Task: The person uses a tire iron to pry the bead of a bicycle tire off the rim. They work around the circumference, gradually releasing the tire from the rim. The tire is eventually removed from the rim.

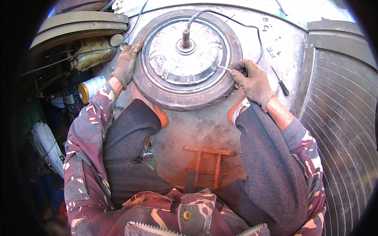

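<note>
A hub motor wheel [185,74] with a black tyre and a silver metal cover lies flat in front of me, its short axle pointing up. My left hand [128,61], in a dirty work glove, grips the tyre's left side. On the other side, my right hand [252,78], also gloved, pinches a thin metal tool [224,68] that looks like a hex key. Its tip is at a bolt near the cover's right rim; whether it sits in the bolt head is too small to tell. A black cable [236,25] runs from the axle.
A screwdriver [284,87] with a black handle lies right of my right hand. Small screws [271,51] are scattered beyond it. A ribbed metal shutter [342,102] stands at the right. On the left are a spool [92,88] and clutter. An orange metal frame [208,151] lies between my legs.
</note>
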The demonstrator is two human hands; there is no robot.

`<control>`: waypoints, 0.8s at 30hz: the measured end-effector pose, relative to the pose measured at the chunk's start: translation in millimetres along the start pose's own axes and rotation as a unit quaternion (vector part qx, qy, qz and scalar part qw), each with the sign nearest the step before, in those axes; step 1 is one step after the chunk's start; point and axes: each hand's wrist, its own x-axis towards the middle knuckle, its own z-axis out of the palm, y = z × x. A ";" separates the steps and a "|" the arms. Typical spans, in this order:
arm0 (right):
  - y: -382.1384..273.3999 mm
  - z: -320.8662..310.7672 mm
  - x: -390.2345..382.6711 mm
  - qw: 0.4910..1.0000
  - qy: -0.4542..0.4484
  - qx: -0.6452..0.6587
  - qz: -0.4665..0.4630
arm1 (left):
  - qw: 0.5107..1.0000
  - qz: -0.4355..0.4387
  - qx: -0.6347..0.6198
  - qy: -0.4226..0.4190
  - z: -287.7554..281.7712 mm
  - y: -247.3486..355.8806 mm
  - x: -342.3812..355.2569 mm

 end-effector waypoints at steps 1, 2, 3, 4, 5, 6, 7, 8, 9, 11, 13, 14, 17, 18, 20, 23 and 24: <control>0.5 0.0 0.0 1.000 0.001 0.004 0.010 | 1.000 0.012 0.016 0.002 -0.3 -0.1 -0.2; 1.1 0.1 0.3 1.000 0.001 0.007 0.020 | 0.999 0.031 0.023 0.003 -0.6 -0.2 -0.4; 1.7 0.1 0.3 1.000 0.002 0.010 0.030 | 0.999 0.034 0.024 0.007 -0.6 -0.1 -0.6; 2.3 0.1 0.3 1.000 0.002 0.010 0.028 | 0.998 0.049 0.030 0.004 -0.8 -0.1 -1.0; 2.9 0.1 0.6 1.000 0.002 0.009 0.026 | 0.998 0.049 0.030 0.006 -1.3 0.0 -1.7; 3.5 -0.1 0.8 1.000 0.003 0.009 0.023 | 0.998 0.053 0.024 0.008 -1.6 0.0 -2.0; 3.9 0.1 1.1 1.000 0.001 0.009 0.025 | 0.998 0.046 0.033 0.005 -2.0 0.0 -2.0; 4.3 0.5 1.6 1.000 0.000 0.010 0.026 | 0.998 0.044 0.036 0.004 -2.2 0.0 -2.1; 4.6 0.5 1.6 1.000 -0.002 0.011 0.027 | 0.998 0.044 0.037 0.004 -2.2 0.1 -1.8; 4.9 0.5 1.5 1.000 0.001 0.011 0.021 | 0.999 0.041 0.022 0.005 -1.3 0.6 -0.7; 4.7 0.6 1.1 1.000 0.002 0.011 0.018 | 1.000 0.024 -0.006 0.012 -0.4 1.7 -0.5; 4.6 0.4 1.1 1.000 0.001 0.010 0.019 | 0.999 0.008 -0.026 0.017 0.3 2.5 -1.1; 3.6 0.4 0.1 1.000 0.001 0.010 0.023 | 0.998 -0.007 -0.052 0.025 0.7 6.6 -1.5; 3.3 0.4 0.0 1.000 0.001 0.010 0.024 | 0.998 -0.008 -0.058 0.028 0.9 8.3 -1.5; 2.9 0.5 0.1 0.999 0.000 0.015 0.029 | 0.996 -0.026 -0.073 0.034 1.7 11.7 -1.4; 2.9 0.6 0.0 0.999 0.000 0.011 0.031 | 0.993 -0.046 -0.100 0.040 2.8 15.1 -2.6; 3.1 0.6 -0.1 0.999 0.001 0.008 0.031 | 0.992 -0.052 -0.110 0.041 3.0 15.5 -3.3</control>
